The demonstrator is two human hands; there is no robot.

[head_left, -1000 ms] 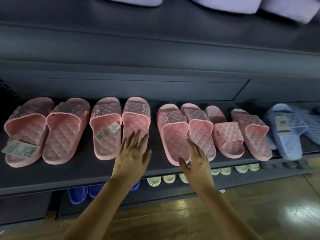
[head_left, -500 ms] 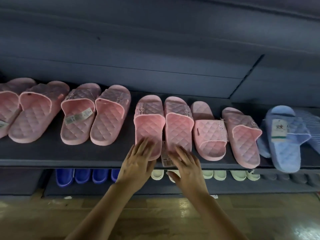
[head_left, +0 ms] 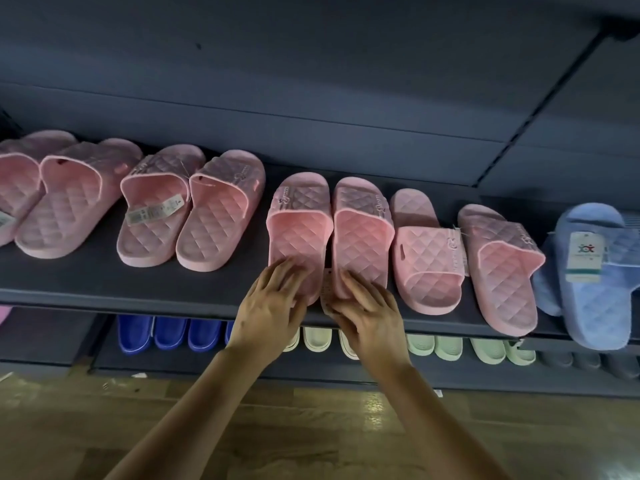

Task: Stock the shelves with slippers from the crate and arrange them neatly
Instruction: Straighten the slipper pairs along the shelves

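The left hand (head_left: pixel 272 308) lies flat on the heel end of a pink quilted rubber slipper (head_left: pixel 299 230) in the middle of the dark grey shelf (head_left: pixel 104 278). Its fingers (head_left: pixel 287 271) are straight and slightly spread, gripping nothing. The right hand (head_left: pixel 369 315) rests the same way on the heel of the matching pink slipper (head_left: pixel 362 233). Its fingers (head_left: pixel 356 282) are extended and also hold nothing.

The two slippers stand side by side, touching along their inner edges, with toes toward the back of the shelf and heels near its front edge. A paper tag (head_left: pixel 326 289) hangs between the heels, between the two hands.

To the left on the same shelf lie more pink quilted slippers, angled. One is a labelled slipper (head_left: pixel 156 209) with a white sticker on its footbed. To the right sits a reversed pink slipper (head_left: pixel 427 258), turned the opposite way to its neighbours, then a tilted pink slipper (head_left: pixel 502 268). Beyond that is a light blue slipper (head_left: pixel 599 289) whose heel overhangs the shelf front.

On the lower shelf stand dark blue slippers (head_left: pixel 169 332) and pale green slippers (head_left: pixel 453 348), above a wooden floor (head_left: pixel 311 427).
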